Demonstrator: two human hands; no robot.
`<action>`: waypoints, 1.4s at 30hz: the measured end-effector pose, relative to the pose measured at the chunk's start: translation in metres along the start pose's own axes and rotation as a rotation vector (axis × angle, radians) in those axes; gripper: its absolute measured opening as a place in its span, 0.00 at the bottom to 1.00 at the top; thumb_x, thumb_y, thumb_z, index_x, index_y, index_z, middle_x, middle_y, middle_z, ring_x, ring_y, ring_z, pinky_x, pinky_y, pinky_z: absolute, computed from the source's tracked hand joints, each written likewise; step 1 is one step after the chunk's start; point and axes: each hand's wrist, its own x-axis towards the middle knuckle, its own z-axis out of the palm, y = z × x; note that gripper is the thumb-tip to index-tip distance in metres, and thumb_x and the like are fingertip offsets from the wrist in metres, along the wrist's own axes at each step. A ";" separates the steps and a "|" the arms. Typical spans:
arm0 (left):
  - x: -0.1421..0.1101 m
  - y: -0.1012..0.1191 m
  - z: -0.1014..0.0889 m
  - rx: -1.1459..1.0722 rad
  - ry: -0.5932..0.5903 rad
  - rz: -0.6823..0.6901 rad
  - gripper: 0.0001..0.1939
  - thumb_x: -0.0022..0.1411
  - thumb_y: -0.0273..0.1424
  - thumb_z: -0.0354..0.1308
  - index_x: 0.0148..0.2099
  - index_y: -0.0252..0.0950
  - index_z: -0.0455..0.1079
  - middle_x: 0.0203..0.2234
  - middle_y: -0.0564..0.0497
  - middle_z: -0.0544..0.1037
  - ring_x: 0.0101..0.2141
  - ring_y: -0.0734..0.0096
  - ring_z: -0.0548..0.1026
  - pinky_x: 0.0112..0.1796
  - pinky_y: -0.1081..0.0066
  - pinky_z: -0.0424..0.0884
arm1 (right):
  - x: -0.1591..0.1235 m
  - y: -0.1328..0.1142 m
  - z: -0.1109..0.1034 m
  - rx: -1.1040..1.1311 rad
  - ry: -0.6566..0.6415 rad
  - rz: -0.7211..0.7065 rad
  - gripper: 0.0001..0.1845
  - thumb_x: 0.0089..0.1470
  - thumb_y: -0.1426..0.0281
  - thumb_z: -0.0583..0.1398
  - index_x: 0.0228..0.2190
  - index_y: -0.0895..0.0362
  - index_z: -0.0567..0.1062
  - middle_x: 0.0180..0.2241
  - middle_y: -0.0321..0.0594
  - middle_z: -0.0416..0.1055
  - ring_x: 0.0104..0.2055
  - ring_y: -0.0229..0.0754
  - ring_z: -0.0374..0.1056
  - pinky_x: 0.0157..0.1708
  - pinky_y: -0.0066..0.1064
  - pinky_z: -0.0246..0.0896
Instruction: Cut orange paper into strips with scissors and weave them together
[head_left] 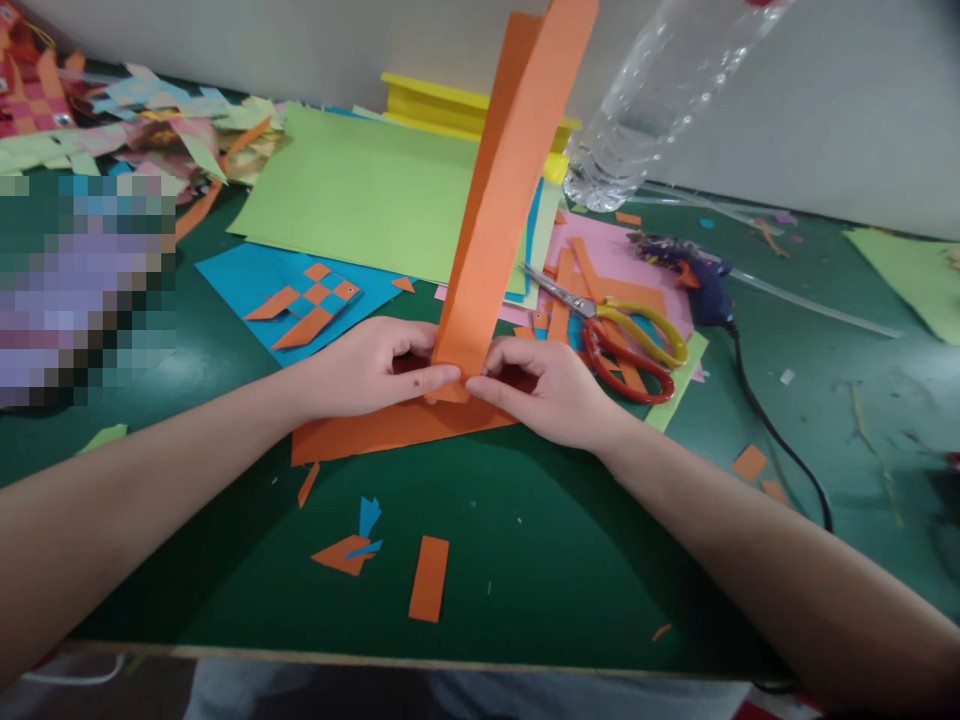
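Note:
Between my two hands stands a long folded strip of orange paper, tilted to the right at its top. My left hand pinches its lower left edge with thumb and fingers. At the lower right edge, my right hand pinches the same strip. Under both hands lies a flat sheet of orange paper. A woven orange and blue paper fish rests on a blue sheet left of my hands. Scissors with red and yellow handles lie just beyond my right hand.
Green sheets lie behind my hands, with a yellow holder at the back. A plastic bottle and a glue gun with a black cord are right. Paper scraps lie in front; paper pieces pile up back left.

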 end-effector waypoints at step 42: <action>0.000 -0.002 0.001 0.137 0.044 -0.038 0.18 0.63 0.42 0.53 0.26 0.35 0.65 0.23 0.51 0.75 0.23 0.74 0.74 0.22 0.76 0.63 | -0.001 -0.002 0.001 -0.056 0.007 0.015 0.14 0.55 0.65 0.62 0.22 0.56 0.67 0.21 0.32 0.67 0.23 0.32 0.58 0.23 0.26 0.51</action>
